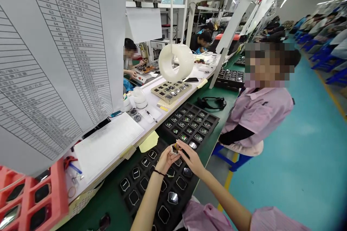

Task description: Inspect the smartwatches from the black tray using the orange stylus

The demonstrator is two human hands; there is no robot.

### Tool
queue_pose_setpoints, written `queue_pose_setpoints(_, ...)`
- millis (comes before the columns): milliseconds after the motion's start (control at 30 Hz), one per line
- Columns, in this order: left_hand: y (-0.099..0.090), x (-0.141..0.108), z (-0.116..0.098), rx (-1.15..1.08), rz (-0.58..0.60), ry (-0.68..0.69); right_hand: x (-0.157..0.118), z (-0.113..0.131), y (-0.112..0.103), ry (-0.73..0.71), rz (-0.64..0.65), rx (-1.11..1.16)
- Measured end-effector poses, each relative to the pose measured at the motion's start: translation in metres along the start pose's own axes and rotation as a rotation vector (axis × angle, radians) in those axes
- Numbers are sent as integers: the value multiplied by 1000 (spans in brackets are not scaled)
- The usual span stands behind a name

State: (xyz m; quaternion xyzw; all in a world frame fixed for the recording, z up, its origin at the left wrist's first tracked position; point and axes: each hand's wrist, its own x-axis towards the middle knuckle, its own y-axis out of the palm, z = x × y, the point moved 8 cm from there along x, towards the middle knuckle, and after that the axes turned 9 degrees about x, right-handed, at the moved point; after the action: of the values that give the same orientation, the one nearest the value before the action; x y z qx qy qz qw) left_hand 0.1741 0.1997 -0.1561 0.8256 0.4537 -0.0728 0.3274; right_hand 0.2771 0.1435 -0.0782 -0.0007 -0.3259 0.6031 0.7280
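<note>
My left hand, with a dark band on its wrist, and my right hand meet in front of me. Between their fingers they hold a small dark part with a yellow-gold spot, too small to identify exactly. Directly below my hands lies a black foam tray with several square, watch-like parts set in its recesses. A second black tray of similar parts adjoins it on the far side, just past my fingertips.
A seated co-worker in a pink smock is right of the trays. On the white bench left of them lie a paper sheet and a beige parts tray. A red tray sits lower left, and a printed list hangs at upper left.
</note>
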Motion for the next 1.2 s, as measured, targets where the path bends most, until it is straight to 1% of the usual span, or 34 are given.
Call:
queue_pose_setpoints(133, 10, -8, -2, -58, 38, -15, 6, 22, -3, -139, 121, -30)
queue_pose_setpoints(233, 14, -15, -5, -75, 63, -18, 6, 29, -8, -196, 141, -31)
queue_pose_setpoints(333, 20, -20, -7, -74, 94, -19, 7, 33, -17, -218, 103, -32)
queue_pose_setpoints(500, 31, -27, -13, -58, 136, 19, 7, 36, -26, -197, -22, -62)
queue_pose_setpoints(633, 42, -32, -19, -94, 159, 71, 3, 43, -25, -191, -153, -91)
queue_pose_setpoints(733, 47, -33, -17, -167, 151, 76, 0, 52, -21, -188, -240, -136)
queue_pose_setpoints(800, 47, -33, -14, -202, 117, 66, -1, 58, -16, -191, -250, -172)
queue_pose_setpoints(900, 43, -33, -11, -250, 77, 70, -2, 66, -4, -225, -197, -211)
queue_pose_setpoints(967, 42, -33, -10, -278, 70, 62, -4, 68, 1, -254, -189, -237)
queue_pose_setpoints(1100, 42, -34, -4, -281, 63, 8, -6, 63, 1, -299, -225, -269)
queue_pose_setpoints(1200, 41, -32, 1, -274, 56, -20, -7, 54, 2, -307, -223, -268)
